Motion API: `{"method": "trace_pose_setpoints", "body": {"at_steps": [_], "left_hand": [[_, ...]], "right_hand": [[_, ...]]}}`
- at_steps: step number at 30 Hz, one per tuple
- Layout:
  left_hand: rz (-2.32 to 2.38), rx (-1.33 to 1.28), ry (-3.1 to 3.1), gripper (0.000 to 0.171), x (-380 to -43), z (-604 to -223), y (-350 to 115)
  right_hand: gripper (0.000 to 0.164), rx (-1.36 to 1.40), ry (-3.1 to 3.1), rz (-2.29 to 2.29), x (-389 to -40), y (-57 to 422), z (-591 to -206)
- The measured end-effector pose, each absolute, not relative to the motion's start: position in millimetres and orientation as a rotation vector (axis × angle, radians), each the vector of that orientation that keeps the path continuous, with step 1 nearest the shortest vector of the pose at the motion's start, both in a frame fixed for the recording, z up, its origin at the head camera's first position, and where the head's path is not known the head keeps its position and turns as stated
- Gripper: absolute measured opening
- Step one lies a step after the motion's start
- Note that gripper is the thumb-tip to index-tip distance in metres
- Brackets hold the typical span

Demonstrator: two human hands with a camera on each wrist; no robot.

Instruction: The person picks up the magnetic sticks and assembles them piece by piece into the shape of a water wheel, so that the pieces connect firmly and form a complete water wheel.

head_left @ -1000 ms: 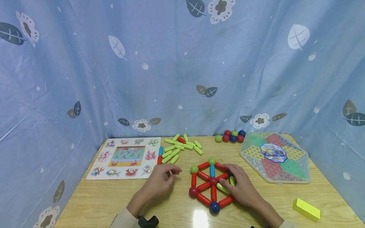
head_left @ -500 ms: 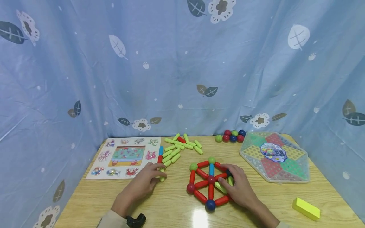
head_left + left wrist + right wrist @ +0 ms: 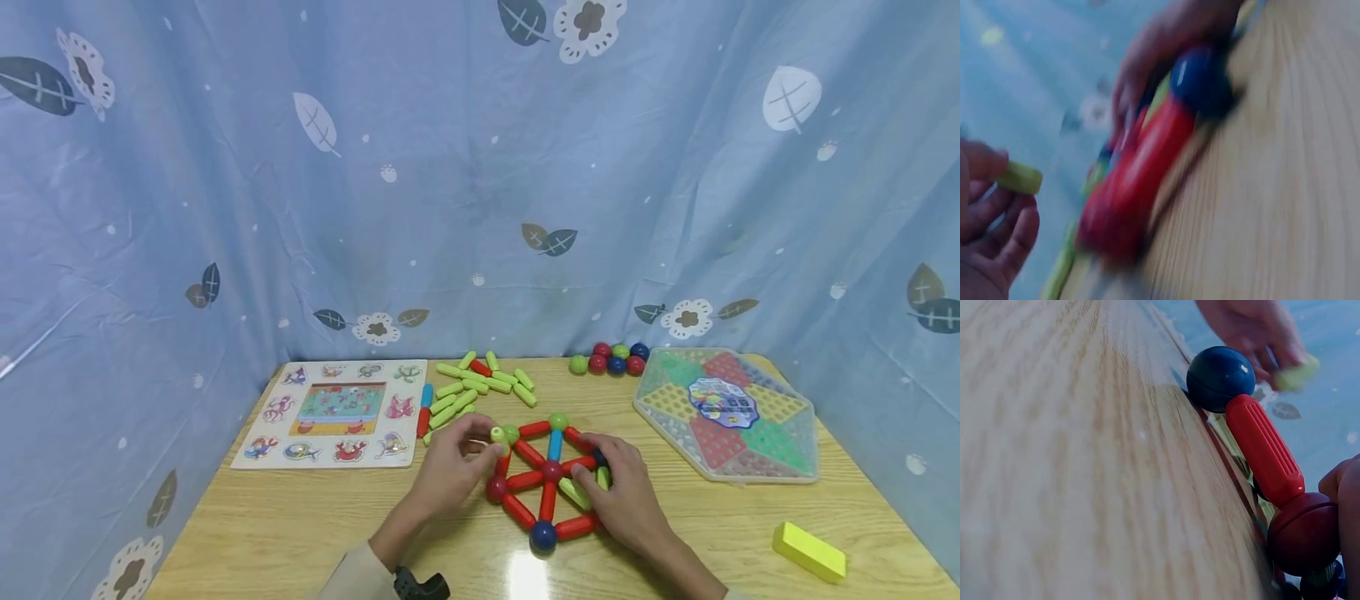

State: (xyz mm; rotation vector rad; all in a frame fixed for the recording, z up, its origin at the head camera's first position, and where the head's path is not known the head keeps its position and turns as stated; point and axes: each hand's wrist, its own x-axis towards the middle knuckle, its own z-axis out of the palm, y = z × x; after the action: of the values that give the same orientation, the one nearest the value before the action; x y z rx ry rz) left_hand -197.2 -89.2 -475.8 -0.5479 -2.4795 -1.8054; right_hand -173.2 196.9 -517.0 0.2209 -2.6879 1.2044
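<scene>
On the table lies a flat wheel of magnetic rods and balls (image 3: 551, 472), mostly red rods with a blue one and some light green ones. My left hand (image 3: 452, 468) pinches a light green magnetic rod (image 3: 1021, 178) between thumb and fingertips, raised near the wheel's green ball (image 3: 512, 433) at upper left. My right hand (image 3: 628, 500) grips the wheel's right side, thumb by an inner green rod (image 3: 574, 493), fingers at a dark blue ball (image 3: 599, 457). It covers part of the right rim. The left wrist view is blurred.
Loose green rods (image 3: 459, 402) lie behind the left hand, beside a picture puzzle board (image 3: 247, 457). Spare balls (image 3: 617, 365) sit at the back, next to a clear hexagonal game box (image 3: 723, 417). A yellow block (image 3: 808, 552) stands at right. A curtain (image 3: 420, 167) surrounds the table.
My left hand reached left to the loose rods, took a green rod and brought it back right to the wheel. The wheel shifted slightly left, with the right hand staying on it.
</scene>
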Motion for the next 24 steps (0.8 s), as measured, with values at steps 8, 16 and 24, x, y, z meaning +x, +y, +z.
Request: {"method": "trace_pose_setpoints", "body": {"at_steps": [8,16,24], "left_hand": [[-1.747,-0.659,-2.581,0.018,-194,-481,-24],[-1.477,-0.746,-2.624,0.022,-197,-482,-20],[-1.317,-0.75,-2.654,0.025,-200,-482,-25]], "right_hand": [[0.042,0.23,-2.642,1.203,-173,195,-520],[0.035,0.262,-2.602,1.221,-181,190,-520],[0.036,0.386,-2.614,1.242,-205,197,-518]]}}
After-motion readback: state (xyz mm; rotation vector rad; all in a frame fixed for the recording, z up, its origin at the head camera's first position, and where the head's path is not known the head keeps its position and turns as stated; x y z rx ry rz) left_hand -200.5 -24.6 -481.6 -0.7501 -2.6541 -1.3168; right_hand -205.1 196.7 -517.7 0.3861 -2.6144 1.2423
